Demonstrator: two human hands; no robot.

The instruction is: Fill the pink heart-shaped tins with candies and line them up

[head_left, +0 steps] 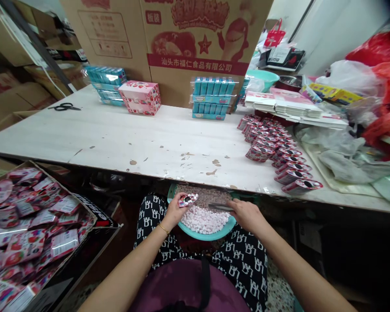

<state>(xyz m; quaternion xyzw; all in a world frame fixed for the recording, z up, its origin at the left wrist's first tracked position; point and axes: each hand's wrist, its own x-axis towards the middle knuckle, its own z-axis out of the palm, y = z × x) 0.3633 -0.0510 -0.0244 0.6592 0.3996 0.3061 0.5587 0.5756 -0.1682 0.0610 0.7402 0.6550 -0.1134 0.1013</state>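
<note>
My left hand [174, 211] is closed around a small pink-and-red printed packet [187, 200], whose upturned end shows white candies and a dark spot. My right hand [247, 213] grips a pair of metal tweezers [219, 207], their tips pointing left toward the packet, a short way apart from it. Below both hands a turquoise basin [208, 236] rests on my lap, full of small white and pale pink candies [203, 220]. The basin's far side is hidden under the table edge.
Packets [273, 151] stand in rows at the table's right. A box of packets [32, 234] is at lower left. Blue display packs [212, 97], a pink strawberry box [139, 97] and scissors [65, 107] lie along the back, before a large carton [169, 47]. Plastic bags [354, 151] heap at right.
</note>
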